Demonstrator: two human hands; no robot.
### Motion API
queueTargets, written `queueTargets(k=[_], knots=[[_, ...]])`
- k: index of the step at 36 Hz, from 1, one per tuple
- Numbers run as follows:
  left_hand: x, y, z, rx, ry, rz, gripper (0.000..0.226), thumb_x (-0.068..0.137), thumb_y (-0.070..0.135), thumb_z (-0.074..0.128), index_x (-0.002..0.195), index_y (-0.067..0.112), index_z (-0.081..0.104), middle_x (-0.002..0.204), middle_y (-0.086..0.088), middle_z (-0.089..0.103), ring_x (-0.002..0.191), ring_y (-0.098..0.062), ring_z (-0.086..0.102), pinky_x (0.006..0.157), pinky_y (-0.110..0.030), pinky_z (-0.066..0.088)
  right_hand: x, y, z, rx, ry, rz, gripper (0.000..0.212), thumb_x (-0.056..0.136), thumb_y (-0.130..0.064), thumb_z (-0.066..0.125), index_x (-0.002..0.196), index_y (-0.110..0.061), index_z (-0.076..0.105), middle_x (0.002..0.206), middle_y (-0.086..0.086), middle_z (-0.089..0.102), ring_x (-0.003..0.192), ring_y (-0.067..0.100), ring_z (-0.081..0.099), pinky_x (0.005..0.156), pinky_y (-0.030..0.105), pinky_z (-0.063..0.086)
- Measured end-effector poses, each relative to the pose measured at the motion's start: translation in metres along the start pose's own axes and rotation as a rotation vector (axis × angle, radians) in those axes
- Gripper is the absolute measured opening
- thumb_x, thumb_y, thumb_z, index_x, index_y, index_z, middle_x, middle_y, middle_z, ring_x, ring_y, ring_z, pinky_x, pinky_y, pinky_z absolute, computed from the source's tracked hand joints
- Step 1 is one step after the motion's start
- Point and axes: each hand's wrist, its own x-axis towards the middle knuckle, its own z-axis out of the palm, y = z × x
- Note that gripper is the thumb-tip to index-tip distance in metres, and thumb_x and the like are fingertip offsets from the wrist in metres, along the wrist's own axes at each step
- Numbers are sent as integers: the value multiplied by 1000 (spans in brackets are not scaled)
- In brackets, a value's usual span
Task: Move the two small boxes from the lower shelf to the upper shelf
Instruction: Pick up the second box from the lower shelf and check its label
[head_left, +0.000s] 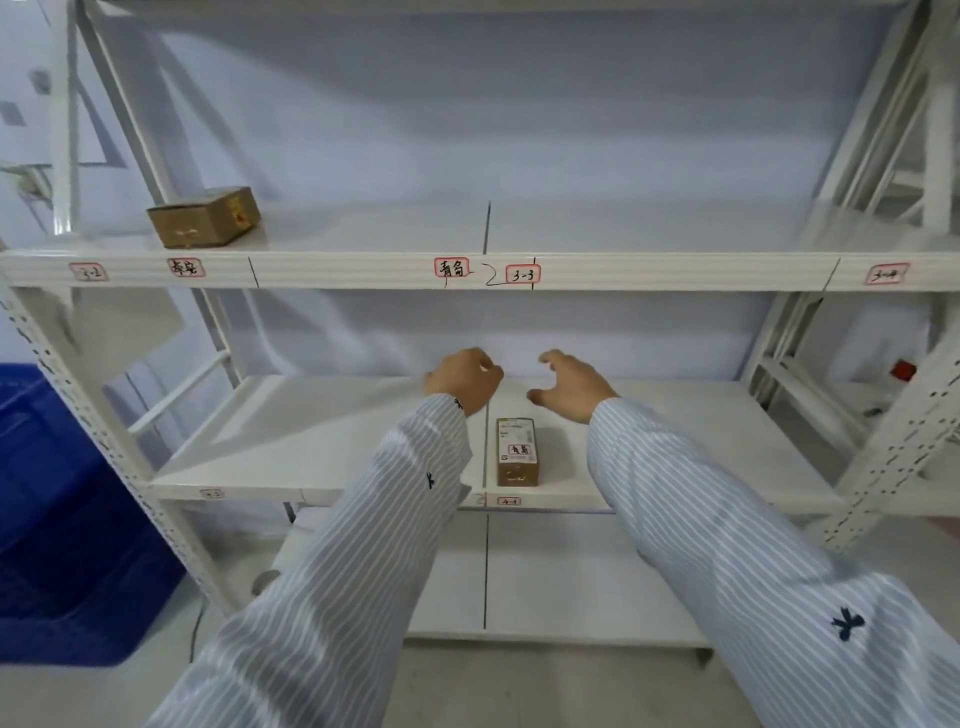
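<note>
Box (517, 451) lies on the lower shelf (311, 441), probably light, stiff cardboard; pinch its long sides. Left hand (462, 382) curled, right hand (569, 387) open, both empty above it.

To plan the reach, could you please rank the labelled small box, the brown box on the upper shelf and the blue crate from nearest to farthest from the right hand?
1. Labelled small box: lower shelf, just below the right hand.
2. Brown box: upper shelf, far left.
3. Blue crate: on the floor, left of the rack.
</note>
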Motion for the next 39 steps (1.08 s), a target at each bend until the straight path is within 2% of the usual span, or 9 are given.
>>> queueTargets(k=[7,12,20,24,27,29,31,34,39], knots=[[29,-32,50,17,-141,-52,35,91,43,48,117,26,64,122,0,68,111,-23,62,104,-46,41,32,38,53,-4,-103,137,70,84,-36,71,144,-19,38,145,8,50,128,27,52,104,39,44],[54,-59,93,29,-265,-123,39,93,44,47,123,25,61,127,0,66,114,-23,61,105,-45,42,57,63,92,-35,-209,227,60,86,-31,69,138,-15,44,138,10,56,122,29,56,100,39,46],[94,-91,148,-6,-469,-275,52,94,39,47,142,19,43,140,-8,55,123,-28,56,106,-45,43,98,100,149,54,-288,369,54,84,-45,58,129,-19,46,123,9,65,105,28,65,90,38,52],[114,-103,172,-39,-528,-307,56,94,37,47,146,17,38,141,-10,55,121,-28,57,103,-42,46,114,110,161,97,-331,414,49,89,-32,56,133,-15,44,130,11,61,113,29,62,91,34,48],[125,-108,187,-69,-553,-325,56,96,34,47,147,16,36,142,-10,53,118,-26,58,92,-34,48,122,112,164,143,-356,431,48,91,-28,56,136,-17,44,134,9,59,116,27,60,94,33,46],[132,-109,197,-87,-569,-336,54,96,33,48,146,16,37,141,-10,54,117,-26,59,87,-33,49,128,114,167,177,-377,448,45,91,-25,55,136,-19,46,134,7,60,117,26,59,95,32,45],[135,-109,204,-103,-589,-344,50,96,31,48,142,15,42,137,-10,56,115,-26,59,90,-33,51,132,118,171,214,-392,466,46,89,-25,55,135,-23,49,132,4,61,116,24,60,95,32,46],[139,-108,213,-138,-609,-367,44,96,30,46,137,13,47,132,-12,59,113,-28,60,93,-38,53,139,129,183,270,-410,518,52,85,-24,56,137,-30,49,132,0,62,114,21,60,89,26,44],[142,-107,218,-202,-596,-401,41,95,26,47,133,12,51,127,-12,62,110,-27,62,94,-39,54,140,129,183,312,-395,537,51,86,-20,57,137,-29,50,132,1,63,115,20,60,92,27,44]])
